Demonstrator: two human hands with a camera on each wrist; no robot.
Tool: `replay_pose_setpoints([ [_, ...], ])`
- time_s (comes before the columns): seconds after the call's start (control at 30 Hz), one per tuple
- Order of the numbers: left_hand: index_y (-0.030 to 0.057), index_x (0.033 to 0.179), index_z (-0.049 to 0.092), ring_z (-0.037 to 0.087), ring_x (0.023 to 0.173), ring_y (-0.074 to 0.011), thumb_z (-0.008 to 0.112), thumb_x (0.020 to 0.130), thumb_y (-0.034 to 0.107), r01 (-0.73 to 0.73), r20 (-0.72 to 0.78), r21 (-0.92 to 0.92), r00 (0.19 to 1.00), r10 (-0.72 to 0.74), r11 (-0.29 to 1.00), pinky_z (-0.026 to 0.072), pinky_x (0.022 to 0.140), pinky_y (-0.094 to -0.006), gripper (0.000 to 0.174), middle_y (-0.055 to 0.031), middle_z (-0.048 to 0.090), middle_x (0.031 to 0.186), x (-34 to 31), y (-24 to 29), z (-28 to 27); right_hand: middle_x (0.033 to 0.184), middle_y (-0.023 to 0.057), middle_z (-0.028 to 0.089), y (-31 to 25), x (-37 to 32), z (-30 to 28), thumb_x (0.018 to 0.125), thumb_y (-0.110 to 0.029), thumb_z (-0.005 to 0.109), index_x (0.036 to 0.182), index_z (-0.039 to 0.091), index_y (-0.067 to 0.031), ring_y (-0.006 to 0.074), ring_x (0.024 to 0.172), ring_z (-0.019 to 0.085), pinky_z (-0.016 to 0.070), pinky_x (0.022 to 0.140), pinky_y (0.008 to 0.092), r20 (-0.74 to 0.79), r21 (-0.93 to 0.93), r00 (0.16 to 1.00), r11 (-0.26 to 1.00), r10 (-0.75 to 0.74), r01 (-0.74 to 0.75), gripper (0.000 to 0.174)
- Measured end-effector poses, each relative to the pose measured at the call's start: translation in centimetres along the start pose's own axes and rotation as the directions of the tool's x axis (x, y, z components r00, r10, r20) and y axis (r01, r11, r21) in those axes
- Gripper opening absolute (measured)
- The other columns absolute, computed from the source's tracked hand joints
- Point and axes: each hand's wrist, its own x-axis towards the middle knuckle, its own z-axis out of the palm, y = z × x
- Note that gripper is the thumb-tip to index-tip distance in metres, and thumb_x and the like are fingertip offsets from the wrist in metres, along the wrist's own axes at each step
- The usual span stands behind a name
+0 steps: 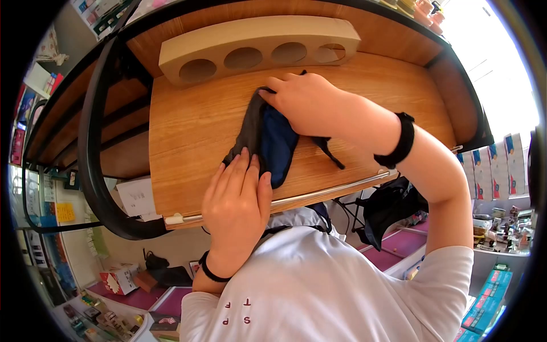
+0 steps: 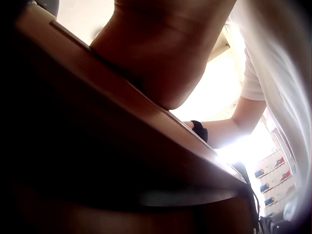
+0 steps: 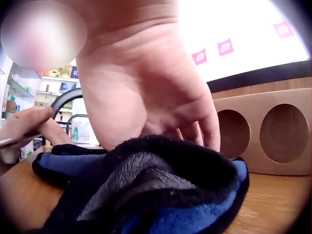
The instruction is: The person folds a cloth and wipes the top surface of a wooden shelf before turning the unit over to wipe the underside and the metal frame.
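Note:
A soft dark grey and blue cloth piece with black edging lies folded lengthwise on the wooden board. Its fuzzy grey lining shows in the right wrist view, and a black strap sticks out to the right. My left hand rests on the near end, its straight fingers flat on the grey side. At the far end, my right hand holds the cloth with bent fingers, thumb at the grey edge. Its fingertips are partly hidden behind the cloth in the right wrist view.
A cardboard holder with a row of round holes stands along the back of the wooden board. A metal rail runs along the front edge. A black curved frame rises at the left.

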Motion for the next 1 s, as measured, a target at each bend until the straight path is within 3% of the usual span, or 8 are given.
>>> replay_pose_setpoints([
  [0.27,-0.0017,0.105,0.081,0.076,0.103,-0.034,0.065,0.101,0.013,0.004,-0.034,0.029,0.999,-0.003,1.0,0.0587,0.098,-0.0451,0.022,-0.0159,0.079,0.116,-0.3,-0.2,0.7,0.137,0.0125,0.06,1.0,0.3,1.2,0.086,-0.008,0.075,0.154,0.061,-0.0142,0.0324,0.116,0.064,0.0595,0.09,0.0386,-0.187,-0.015,0.979,0.997,-0.079,0.078,0.069],
  [0.47,-0.0031,0.09,0.079,0.074,0.084,-0.0317,0.067,0.099,0.01,0.056,-0.064,-0.049,0.996,-0.059,0.997,0.0602,0.082,-0.0426,0.02,-0.0129,0.079,0.098,-1.4,-1.0,0.0,0.138,0.0118,0.06,-0.3,-4.4,-1.3,0.09,-0.011,0.073,0.156,0.059,-0.0114,0.0311,0.117,0.063,0.0589,0.092,0.0377,-0.028,0.119,0.984,0.977,-0.175,0.177,0.067],
  [0.57,-0.0033,0.087,0.078,0.073,0.079,-0.031,0.066,0.099,0.009,0.002,-0.085,-0.073,0.996,-0.009,0.997,0.0602,0.078,-0.0422,0.021,-0.0112,0.079,0.092,-1.9,-1.4,-0.1,0.13,0.0135,0.063,-2.3,-7.6,-2.2,0.094,-0.016,0.07,0.144,0.067,-0.0032,0.0324,0.118,0.066,0.0607,0.089,0.0405,-0.007,0.122,0.987,0.98,-0.158,0.158,0.052],
  [0.63,-0.0031,0.086,0.078,0.074,0.078,-0.0309,0.066,0.099,0.008,-0.054,-0.117,-0.055,0.992,0.047,0.997,0.0604,0.078,-0.0421,0.021,-0.0106,0.078,0.091,-2.0,-2.0,0.0,0.135,0.0092,0.061,-3.7,-8.5,-3.0,0.089,-0.016,0.073,0.15,0.061,0.0012,0.0279,0.114,0.064,0.0587,0.087,0.0324,0.198,-0.052,0.979,0.997,-0.051,0.063,0.065],
  [0.83,0.0002,0.087,0.081,0.076,0.084,-0.0295,0.065,0.099,0.008,-0.152,-0.149,-0.039,0.978,0.145,0.988,0.0603,0.078,-0.0415,0.021,-0.0096,0.08,0.096,-1.4,-1.7,0.4,0.124,0.0087,0.066,-1.5,-5.8,-1.2,0.09,-0.017,0.072,0.144,0.066,-0.0005,0.0268,0.106,0.07,0.0607,0.079,0.0369,0.079,-0.021,0.997,1.0,0.006,-0.005,0.057],
  [0.9,0.0019,0.091,0.082,0.076,0.088,-0.0277,0.065,0.1,0.01,-0.068,-0.099,-0.06,0.993,0.062,0.996,0.0597,0.078,-0.0398,0.021,-0.0091,0.081,0.102,-1.2,-0.9,0.6,0.123,0.0097,0.067,-0.3,-4.2,-1.0,0.091,-0.016,0.072,0.142,0.068,-0.0019,0.0279,0.105,0.072,0.0611,0.078,0.039,0.078,0.012,0.997,1.0,0.023,-0.024,0.054],
  [0.97,-0.0001,0.092,0.082,0.076,0.086,-0.0275,0.063,0.102,0.009,-0.078,-0.116,-0.038,0.991,0.073,0.996,0.0585,0.077,-0.0389,0.023,-0.0095,0.081,0.1,-0.8,-0.6,0.6,0.118,0.0144,0.071,0.5,-2.8,-1.1,0.09,-0.015,0.072,0.11,0.08,-0.0019,0.0331,0.101,0.076,0.0614,0.075,0.043,0.09,0.093,0.995,0.995,0.035,-0.043,0.025],
  [1.0,-0.0022,0.093,0.082,0.076,0.084,-0.0272,0.062,0.103,0.008,-0.083,-0.132,-0.019,0.988,0.08,0.996,0.0574,0.075,-0.038,0.025,-0.0099,0.081,0.098,-0.6,-0.5,0.6,0.118,0.0144,0.071,0.7,-2.3,-1.4,0.09,-0.015,0.072,0.11,0.08,-0.0019,0.0331,0.101,0.076,0.0614,0.075,0.043,0.085,0.091,0.996,0.995,0.035,-0.042,0.025],
])
